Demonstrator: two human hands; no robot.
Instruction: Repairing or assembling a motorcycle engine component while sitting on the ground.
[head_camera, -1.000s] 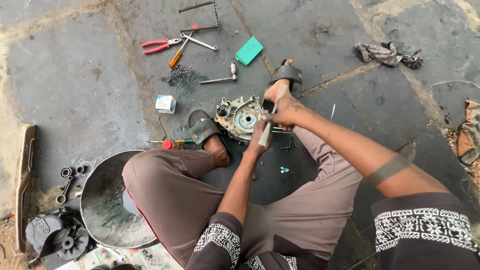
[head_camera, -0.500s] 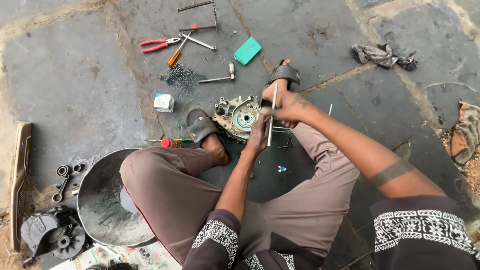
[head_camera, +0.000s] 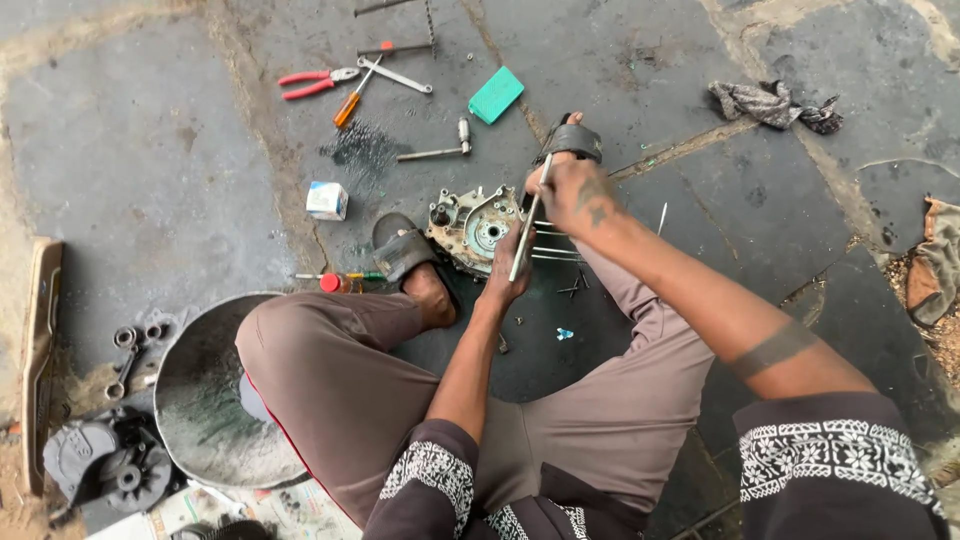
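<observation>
Gripping a thin, stiff metal rod at both ends, left hand low, right hand high, fingers closed, above a heavy-looking metal engine cover on the stone floor.

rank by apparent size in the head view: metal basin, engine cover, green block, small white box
1. metal basin
2. engine cover
3. green block and small white box look about alike; the block lies farther away, so unranked.

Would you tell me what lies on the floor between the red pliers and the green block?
In the head view, an orange-handled screwdriver and a wrench lie between red pliers and green block.
</observation>
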